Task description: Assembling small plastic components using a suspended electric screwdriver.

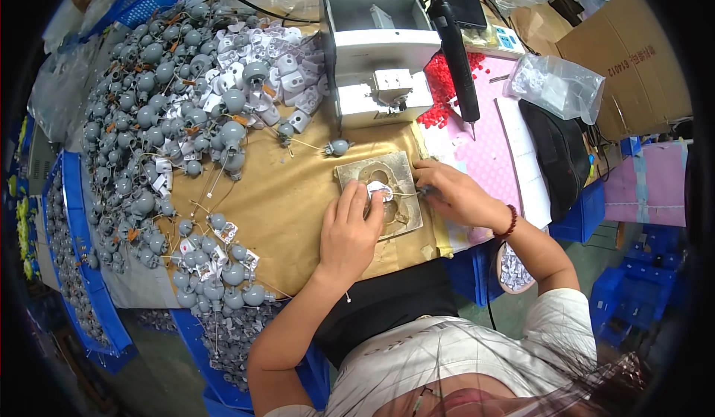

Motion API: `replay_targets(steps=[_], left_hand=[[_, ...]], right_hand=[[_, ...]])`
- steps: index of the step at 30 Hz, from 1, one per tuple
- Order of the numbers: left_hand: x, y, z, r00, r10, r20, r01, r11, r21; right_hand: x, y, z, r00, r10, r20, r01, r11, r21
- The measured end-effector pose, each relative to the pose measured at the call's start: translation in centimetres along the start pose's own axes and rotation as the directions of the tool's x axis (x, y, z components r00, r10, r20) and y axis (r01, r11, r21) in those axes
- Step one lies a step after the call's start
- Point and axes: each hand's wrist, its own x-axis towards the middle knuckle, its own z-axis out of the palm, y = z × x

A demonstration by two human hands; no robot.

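A square metal fixture plate (401, 162) with rounded hollows lies at the table's front edge. In its middle sits a small white plastic part (379, 188), with a thin pale wire (403, 194) running from it toward the right. My left hand (351, 227) reaches over the plate's left side, its fingers bent and pressing the white part in place. At the plate's right edge, my right hand (460, 196) has thumb and fingers pinched together near the wire's end. A small dark or grey thing shows between them, mostly hidden.
Grey round parts (145, 119) with wires are heaped at left, beside white plastic pieces (287, 70). A grey-white machine (380, 48) stands behind the plate. An electric screwdriver (454, 52) hangs above red pieces (441, 89). A black pouch (553, 152) lies at right.
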Motion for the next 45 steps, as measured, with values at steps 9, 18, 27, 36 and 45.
replay_targets(steps=[9, 18, 27, 36, 45], left_hand=[[0.0, -0.4, -0.2, 1.0, 0.01, 0.023, -0.01, 1.0, 0.003], [0.3, -0.6, -0.5, 0.999, 0.026, 0.031, -0.027, 1.0, 0.007], [0.4, -1.1, -0.7, 0.998, 0.063, -0.004, -0.063, 0.997, -0.041], [1.5, -0.4, -0.8, 1.0, -0.019, -0.016, 0.018, 0.998, -0.063], [3.2, 0.7, -1.3, 0.981, -0.194, 0.014, 0.194, 0.971, -0.144]], right_hand=[[2.0, 0.9, 1.6, 0.879, 0.451, -0.152, -0.117, 0.515, 0.849], [5.7, -0.8, 0.2, 0.925, 0.246, 0.291, -0.28, -0.078, 0.957], [5.5, -1.4, 2.2, 0.989, 0.099, -0.11, -0.072, 0.971, 0.228], [5.2, -1.6, 3.2, 0.978, 0.023, -0.206, -0.022, 1.0, 0.007], [5.2, -1.7, 3.1, 0.981, 0.052, -0.184, -0.054, 0.999, -0.005]])
